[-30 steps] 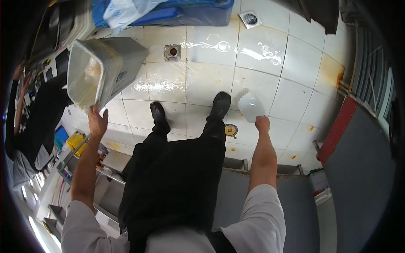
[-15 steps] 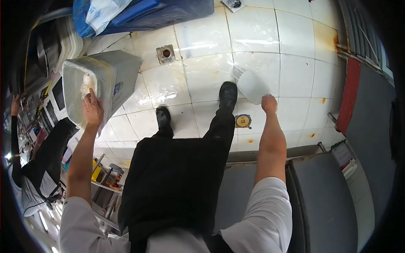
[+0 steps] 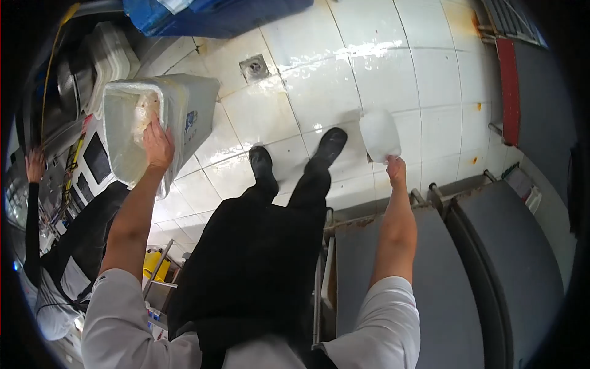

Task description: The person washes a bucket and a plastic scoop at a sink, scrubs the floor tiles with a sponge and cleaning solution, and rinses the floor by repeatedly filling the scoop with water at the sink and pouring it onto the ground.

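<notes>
My left hand (image 3: 158,144) reaches over the rim of a tall white bin (image 3: 193,101). Its fingers lie on a pale, lumpy bundle (image 3: 145,111) against the bin's inner wall and appear to grip it; the thumb is hidden. The bin looks lined with clear plastic, and its mouth faces me. Out to the other side, my right hand (image 3: 396,170) is closed on the near end of a whitish, translucent plastic bag (image 3: 380,132). The bag hangs above the tiled floor; I cannot make out its contents.
Wet white tiles (image 3: 319,80) cover the floor, with a drain (image 3: 254,69) beyond my shoes. A blue tub (image 3: 215,15) stands past the bin. Grey cabinets (image 3: 393,264) are at my right. A co-worker's dark-sleeved arm (image 3: 32,215) shows at far left, near stacked white trays (image 3: 109,58).
My left hand has shifted a little farther over the bin, along with the pale bundle. The plastic bag now hangs straighter above my right hand. The whole view has turned slightly.
</notes>
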`<state>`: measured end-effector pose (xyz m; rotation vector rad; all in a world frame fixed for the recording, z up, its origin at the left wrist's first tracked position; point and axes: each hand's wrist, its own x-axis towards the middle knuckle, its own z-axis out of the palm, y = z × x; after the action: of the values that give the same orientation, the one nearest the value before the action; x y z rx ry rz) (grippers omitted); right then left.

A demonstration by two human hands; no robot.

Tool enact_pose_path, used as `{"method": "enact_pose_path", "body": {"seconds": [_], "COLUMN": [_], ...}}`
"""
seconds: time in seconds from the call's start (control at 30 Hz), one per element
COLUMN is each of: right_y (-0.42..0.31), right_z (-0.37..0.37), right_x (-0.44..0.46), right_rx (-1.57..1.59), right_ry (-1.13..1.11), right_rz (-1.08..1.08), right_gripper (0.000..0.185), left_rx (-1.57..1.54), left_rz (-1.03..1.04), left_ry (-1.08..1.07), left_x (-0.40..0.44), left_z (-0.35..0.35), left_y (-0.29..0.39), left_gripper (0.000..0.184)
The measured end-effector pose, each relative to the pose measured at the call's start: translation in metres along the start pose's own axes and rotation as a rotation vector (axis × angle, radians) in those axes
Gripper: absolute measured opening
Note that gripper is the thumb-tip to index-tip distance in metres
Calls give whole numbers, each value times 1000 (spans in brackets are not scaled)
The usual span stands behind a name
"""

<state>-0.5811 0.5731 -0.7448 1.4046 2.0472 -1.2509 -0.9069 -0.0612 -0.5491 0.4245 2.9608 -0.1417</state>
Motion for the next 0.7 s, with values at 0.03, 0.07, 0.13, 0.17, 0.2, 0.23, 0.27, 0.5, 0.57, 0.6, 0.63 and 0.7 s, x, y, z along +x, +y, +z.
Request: {"method": "enact_pose_path", "body": {"seconds": [0.03, 0.07, 0.13, 0.17, 0.2, 0.23, 0.27, 0.5, 0.57, 0.6, 0.63, 0.7], "right_y": [12, 24, 46, 54, 57, 61, 60, 68, 56, 52, 47, 47], "right_z": [1, 2, 17, 28, 35, 43, 54, 132, 143, 149, 155, 164], "right_x": [-9, -17, -31, -36, -39, -40, -43, -53, -51, -50, -49, -45], "right_rx": [-53, -85, -141, -234, -326, -417, -480, -580, -538, -526, -515, -488], "right_ry": [-11, -1, -6, -52, -99, -140, -146, -126, -140, -134, -128, -132], "right_rz": [83, 105, 138, 122, 104, 83, 82, -4, -10, -12, -15, -34], "right_gripper": [38, 39, 41, 44, 47, 49, 49, 49, 51, 51, 51, 49], "left_rx": [-26, -50, -66, -61, -71, -85, -103, -78, -91, -87, -84, -83], "left_rz": [-4, -12, 47, 72, 69, 69, 72, 133, 131, 122, 112, 103], "left_ry": [-3, -1, 40, 55, 55, 57, 57, 116, 120, 113, 106, 94], "left_x": [0, 2, 3, -1, -2, -2, -1, -1, -1, 0, 0, -1], "left_z": [1, 2, 5, 3, 0, -2, -1, 5, 4, 3, 3, 3], "left_y": [-1, 0, -1, -4, -4, 1, 4, 7, 10, 10, 10, 11], "left_gripper": [70, 69, 69, 68, 68, 68, 68, 69, 69, 69, 69, 69]}}
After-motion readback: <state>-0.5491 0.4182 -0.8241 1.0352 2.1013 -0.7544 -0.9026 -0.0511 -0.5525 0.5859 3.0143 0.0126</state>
